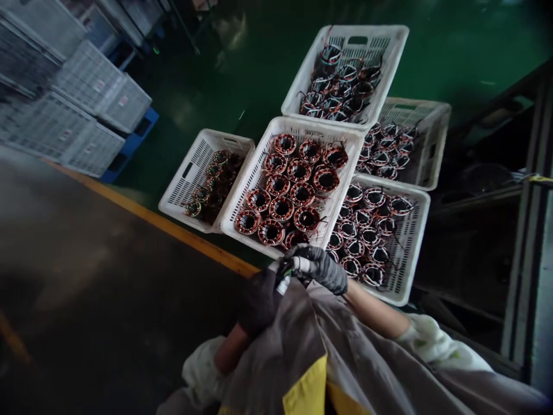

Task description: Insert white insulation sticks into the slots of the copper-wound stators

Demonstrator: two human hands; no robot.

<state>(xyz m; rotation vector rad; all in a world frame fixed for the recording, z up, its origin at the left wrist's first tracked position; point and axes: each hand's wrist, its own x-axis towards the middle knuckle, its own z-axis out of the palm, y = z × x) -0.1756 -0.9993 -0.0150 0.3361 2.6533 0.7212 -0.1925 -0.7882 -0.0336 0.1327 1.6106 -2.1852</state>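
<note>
So both hands are gloved and meet right over the near edge of the middle crate (259,173), close to the person's chest. The right hand (323,268) has its grip curled tight around a small white piece (303,264), while the left hand (259,301) is clenched on the lower end of that same piece, though it's pretty dark there. That crate's packed with copper-wound stators (298,193), with more white crates either side: the left crate (194,167) and the right crate (408,242), all on the green floor (259,63).
</note>
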